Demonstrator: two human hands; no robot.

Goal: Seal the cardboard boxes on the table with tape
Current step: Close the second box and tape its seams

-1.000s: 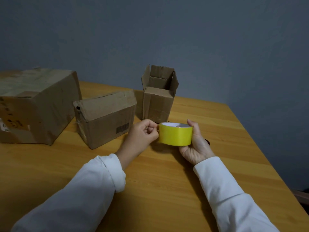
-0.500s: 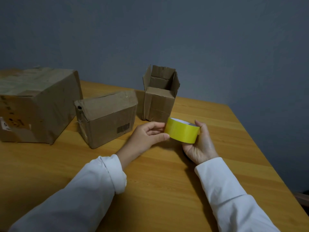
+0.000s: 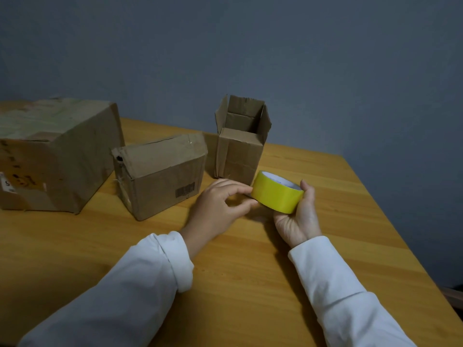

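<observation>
A yellow tape roll point(image 3: 276, 194) is held just above the wooden table point(image 3: 238, 271), tilted, in my right hand point(image 3: 299, 216), whose fingers curl round its right side. My left hand point(image 3: 220, 204) is at the roll's left edge, with thumb and forefinger touching its outer layer. Three cardboard boxes stand behind: a large closed box point(image 3: 60, 156) at the left, a medium closed box point(image 3: 162, 171) in the middle, and a small upright box point(image 3: 240, 144) with its top flaps open.
A grey wall rises behind the table. The table's right edge point(image 3: 390, 221) runs diagonally down to the lower right. Bare wood lies in front of the boxes, under my white sleeves.
The roll has shifted slightly right and tilted. My left hand has gone from a curled pinch to fingers spread along the roll's left edge.
</observation>
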